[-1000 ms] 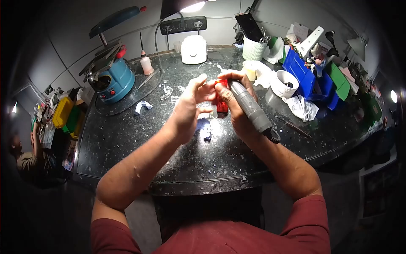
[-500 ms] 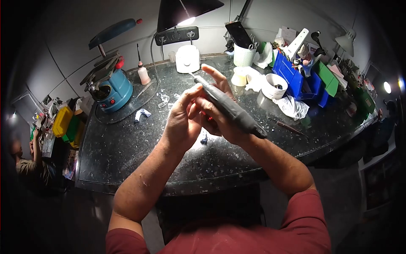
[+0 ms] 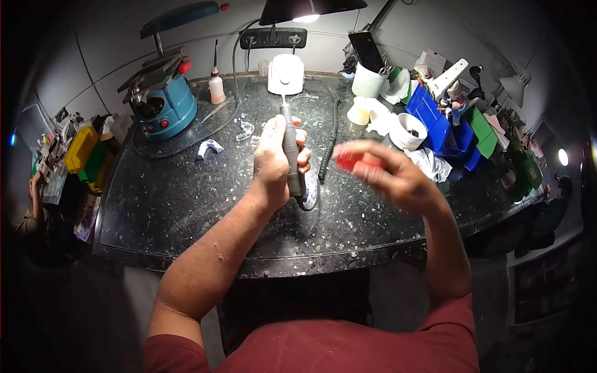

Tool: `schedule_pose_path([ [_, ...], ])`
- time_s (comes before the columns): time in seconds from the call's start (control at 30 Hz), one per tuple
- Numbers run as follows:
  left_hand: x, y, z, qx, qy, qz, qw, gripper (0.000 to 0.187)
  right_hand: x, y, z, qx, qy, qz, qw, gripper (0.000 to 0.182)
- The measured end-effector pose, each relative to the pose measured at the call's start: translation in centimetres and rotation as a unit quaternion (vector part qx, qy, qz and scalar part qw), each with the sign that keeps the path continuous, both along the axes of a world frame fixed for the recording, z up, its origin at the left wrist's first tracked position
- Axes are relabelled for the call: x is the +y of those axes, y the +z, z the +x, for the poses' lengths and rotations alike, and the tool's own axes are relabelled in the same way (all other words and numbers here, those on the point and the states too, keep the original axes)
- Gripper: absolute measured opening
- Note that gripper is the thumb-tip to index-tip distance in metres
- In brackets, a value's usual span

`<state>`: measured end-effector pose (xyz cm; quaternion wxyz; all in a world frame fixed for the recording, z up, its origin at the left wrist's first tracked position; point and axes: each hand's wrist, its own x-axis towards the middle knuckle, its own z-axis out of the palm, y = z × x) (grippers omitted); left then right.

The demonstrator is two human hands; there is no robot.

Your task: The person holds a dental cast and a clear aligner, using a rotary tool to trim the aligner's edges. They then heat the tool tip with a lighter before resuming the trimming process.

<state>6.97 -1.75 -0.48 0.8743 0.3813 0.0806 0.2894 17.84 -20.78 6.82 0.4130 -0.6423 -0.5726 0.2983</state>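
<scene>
My left hand (image 3: 272, 158) is wrapped round a dark grey rotary handpiece (image 3: 292, 152), held upright with its thin tip toward the back of the bench. A coiled cord (image 3: 329, 130) lies beside it. To the right, my right hand (image 3: 404, 183) is raised over the bench, blurred by motion, with its fingers closed on a small red object (image 3: 349, 160) whose kind I cannot make out. Behind the handpiece tip stands a white rounded unit (image 3: 286, 74). Left of my left hand lie clear dental trays (image 3: 245, 130) and a white-and-blue arch-shaped dental model (image 3: 210, 148).
A teal machine (image 3: 166, 112) and a pink-liquid bottle (image 3: 216, 89) stand at back left. On the right are a white roll (image 3: 408, 130), crumpled paper (image 3: 432, 166), a blue bin (image 3: 435, 124) and a pen cup (image 3: 369, 81). A lamp (image 3: 311, 11) hangs above; another person (image 3: 34, 217) is at far left.
My hands have separated. The handpiece, earlier slanted across both hands, now stands upright in my left hand alone. My right hand has moved right with the red object. The view has shifted slightly.
</scene>
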Motion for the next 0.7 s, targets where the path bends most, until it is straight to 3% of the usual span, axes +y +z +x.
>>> schedule_pose_path([
  [0.03,-0.5,0.1,0.0,0.014,0.002,0.017,1.000,0.033,0.4,0.4,0.6,0.047,-0.064,0.010,0.997,0.034],
  [0.07,-0.9,-0.1,0.0,0.011,0.001,0.014,1.000,0.033,0.7,0.4,1.8,0.028,-0.112,-0.061,0.991,0.038],
  [0.2,-1.3,-0.3,-0.1,0.064,0.006,0.041,0.997,0.035,3.4,-1.9,4.3,0.065,-0.115,0.014,0.991,0.034],
  [0.27,-1.1,-0.6,-0.1,0.097,0.006,0.056,0.994,0.037,4.8,-2.1,5.2,-0.006,-0.133,0.066,0.989,0.022],
  [0.3,-1.0,-0.8,-0.1,0.097,0.008,0.054,0.994,0.037,5.7,-2.9,5.5,0.095,-0.154,0.108,0.977,0.017],
  [0.37,-0.8,-1.0,0.1,0.106,0.005,0.045,0.993,0.037,7.5,-4.0,6.7,0.077,-0.173,0.142,0.972,0.021],
  [0.43,-0.9,-0.9,0.0,0.111,0.005,0.048,0.993,0.037,8.9,-3.8,5.5,0.243,-0.164,0.184,0.938,0.025],
  [0.53,-0.9,-0.8,0.0,0.127,0.014,0.059,0.990,0.036,9.5,-3.6,4.3,0.261,-0.145,0.145,0.943,0.025],
  [0.6,-0.6,-0.9,0.1,0.133,0.022,0.062,0.989,0.033,10.1,-4.2,4.9,0.278,-0.038,0.108,0.954,0.027],
  [0.7,-0.1,-1.4,0.3,0.136,0.038,0.084,0.986,0.031,10.9,-4.6,4.7,0.282,-0.015,0.106,0.953,0.031],
])
